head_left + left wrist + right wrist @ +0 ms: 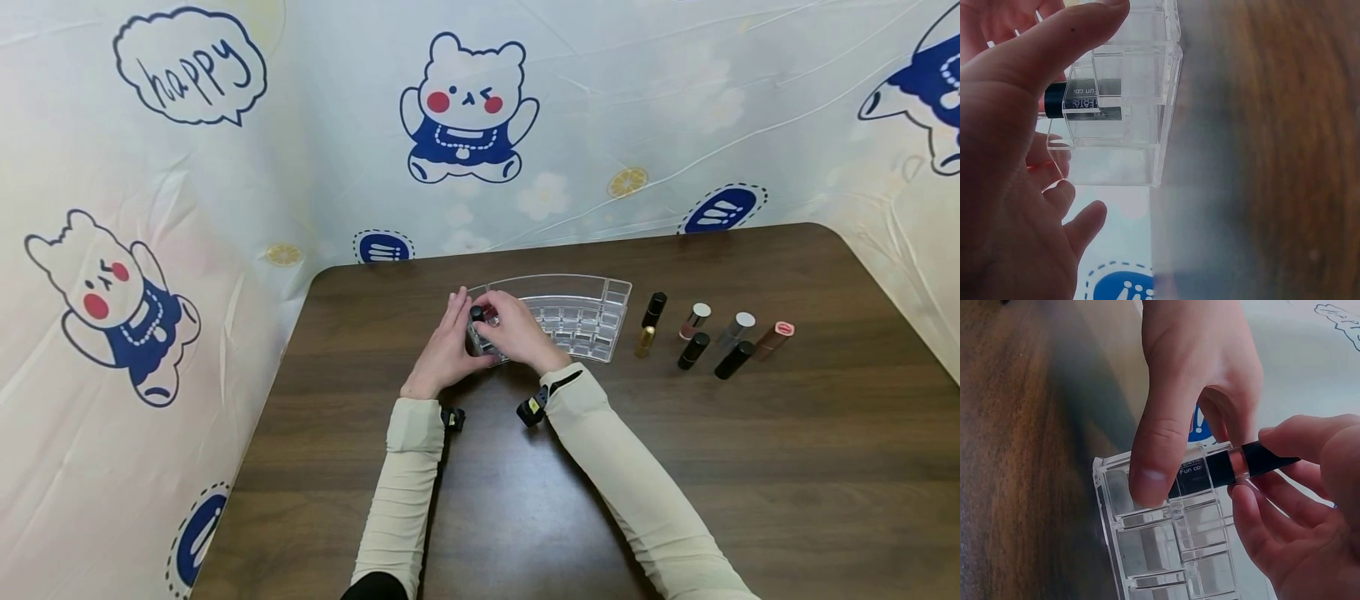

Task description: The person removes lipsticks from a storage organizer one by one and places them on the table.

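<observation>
A clear tiered cosmetics organizer stands near the table's back edge. My left hand grips its left end, thumb on the front and fingers round the side. A black tube with white lettering sits in an end compartment. With thumb and fingertips, my right hand pinches a black cap above a pinkish band, at the same end of the organizer. Whether this cap belongs to the lettered tube or to a second one, I cannot tell. The right hand partly hides the organizer in the head view.
Right of the organizer stand several cosmetic tubes: a black one, a gold one, a white-capped bottle, a silver-capped one, two more black ones and a pink-topped one. A printed cloth hangs behind the brown table.
</observation>
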A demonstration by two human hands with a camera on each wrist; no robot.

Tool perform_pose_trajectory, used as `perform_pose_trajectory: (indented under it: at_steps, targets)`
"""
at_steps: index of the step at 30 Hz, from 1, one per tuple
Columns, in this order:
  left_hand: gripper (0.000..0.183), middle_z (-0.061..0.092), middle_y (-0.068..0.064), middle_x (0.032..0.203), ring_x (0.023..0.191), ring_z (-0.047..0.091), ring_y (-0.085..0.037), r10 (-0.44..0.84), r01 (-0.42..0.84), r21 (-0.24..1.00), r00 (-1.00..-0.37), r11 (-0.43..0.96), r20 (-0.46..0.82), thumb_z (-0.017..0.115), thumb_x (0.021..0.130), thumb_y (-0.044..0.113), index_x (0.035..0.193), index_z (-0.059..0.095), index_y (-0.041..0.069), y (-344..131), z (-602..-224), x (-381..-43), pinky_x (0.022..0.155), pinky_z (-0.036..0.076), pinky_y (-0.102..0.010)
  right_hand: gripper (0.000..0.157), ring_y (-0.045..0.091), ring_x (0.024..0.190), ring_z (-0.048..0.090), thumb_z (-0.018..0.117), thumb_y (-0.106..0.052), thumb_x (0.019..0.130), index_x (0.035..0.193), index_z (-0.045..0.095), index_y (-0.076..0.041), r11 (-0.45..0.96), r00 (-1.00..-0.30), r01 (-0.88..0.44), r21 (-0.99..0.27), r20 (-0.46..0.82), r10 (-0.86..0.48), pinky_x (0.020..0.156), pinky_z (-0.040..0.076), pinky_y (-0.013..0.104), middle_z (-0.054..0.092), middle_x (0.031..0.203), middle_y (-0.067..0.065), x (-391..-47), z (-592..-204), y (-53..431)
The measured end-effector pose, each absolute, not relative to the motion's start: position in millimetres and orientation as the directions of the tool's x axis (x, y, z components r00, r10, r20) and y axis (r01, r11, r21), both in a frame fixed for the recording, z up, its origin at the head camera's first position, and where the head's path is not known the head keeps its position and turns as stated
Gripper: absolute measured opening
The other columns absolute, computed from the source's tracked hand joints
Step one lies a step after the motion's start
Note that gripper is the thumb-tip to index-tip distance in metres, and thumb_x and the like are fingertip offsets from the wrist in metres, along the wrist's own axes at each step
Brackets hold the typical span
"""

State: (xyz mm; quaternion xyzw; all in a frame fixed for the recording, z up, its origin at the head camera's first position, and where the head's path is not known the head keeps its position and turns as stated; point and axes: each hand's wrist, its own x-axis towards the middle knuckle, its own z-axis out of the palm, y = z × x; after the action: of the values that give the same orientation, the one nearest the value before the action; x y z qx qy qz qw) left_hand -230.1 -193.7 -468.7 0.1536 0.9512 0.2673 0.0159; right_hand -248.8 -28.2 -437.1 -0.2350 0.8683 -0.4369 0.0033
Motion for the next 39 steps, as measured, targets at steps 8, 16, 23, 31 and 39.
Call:
perform_pose_trajectory:
  at_steps: [8, 16, 23, 31, 39]
  targets:
    - [0.107, 0.004, -0.005, 0.165, 0.152, -0.001, -0.022, 0.298, 0.280, 0.527, -0.953, 0.802, 0.052, 0.080, 0.076, 0.044, 0.155, 0.017, 0.010, -193.3, -467.0, -229.0, 0.117, 0.025, -0.051, 0.026, 0.024, 0.101, 0.064, 0.065, -0.013, 0.090, 0.114, 0.063, -0.004, 0.508, -0.895, -0.393, -0.767, 0.193, -0.402, 0.089, 0.052, 0.037, 0.066, 0.113, 0.012, -247.9, -439.8, -30.0]
    - [0.106, 0.002, -0.003, 0.165, 0.152, -0.002, -0.021, 0.297, 0.276, 0.525, -0.954, 0.805, 0.045, 0.080, 0.076, 0.043, 0.155, 0.018, 0.011, -193.6, -467.0, -229.8, 0.118, 0.024, -0.051, 0.025, 0.025, 0.101, 0.064, 0.066, -0.012, 0.089, 0.113, 0.063, -0.004, 0.507, -0.891, -0.406, -0.760, 0.205, -0.405, 0.090, 0.051, 0.037, 0.066, 0.113, 0.012, -246.2, -438.2, -29.8]
    - [0.107, 0.004, -0.007, 0.165, 0.152, -0.001, -0.024, 0.305, 0.287, 0.523, -0.951, 0.803, 0.053, 0.081, 0.076, 0.042, 0.155, 0.018, 0.009, -193.8, -466.9, -229.6, 0.117, 0.024, -0.052, 0.023, 0.026, 0.100, 0.064, 0.065, -0.011, 0.090, 0.112, 0.062, -0.004, 0.496, -0.888, -0.410, -0.765, 0.211, -0.408, 0.089, 0.052, 0.037, 0.066, 0.112, 0.012, -245.9, -438.7, -29.1]
    - [0.108, 0.003, -0.005, 0.165, 0.152, -0.002, -0.021, 0.305, 0.287, 0.520, -0.951, 0.804, 0.054, 0.080, 0.076, 0.044, 0.156, 0.016, 0.009, -193.8, -466.8, -229.9, 0.117, 0.024, -0.053, 0.023, 0.027, 0.100, 0.064, 0.065, -0.011, 0.090, 0.112, 0.062, -0.004, 0.479, -0.893, -0.405, -0.779, 0.225, -0.391, 0.088, 0.052, 0.038, 0.066, 0.111, 0.012, -245.0, -436.0, -26.1]
    - [0.110, 0.001, -0.004, 0.165, 0.152, -0.003, -0.020, 0.300, 0.277, 0.517, -0.953, 0.810, 0.042, 0.080, 0.076, 0.044, 0.156, 0.015, 0.008, -193.8, -467.7, -229.4, 0.117, 0.024, -0.054, 0.023, 0.024, 0.101, 0.064, 0.064, -0.012, 0.092, 0.114, 0.061, -0.005, 0.424, -0.900, -0.388, -0.819, 0.236, -0.368, 0.088, 0.053, 0.038, 0.066, 0.112, 0.010, -243.2, -432.0, -20.2]
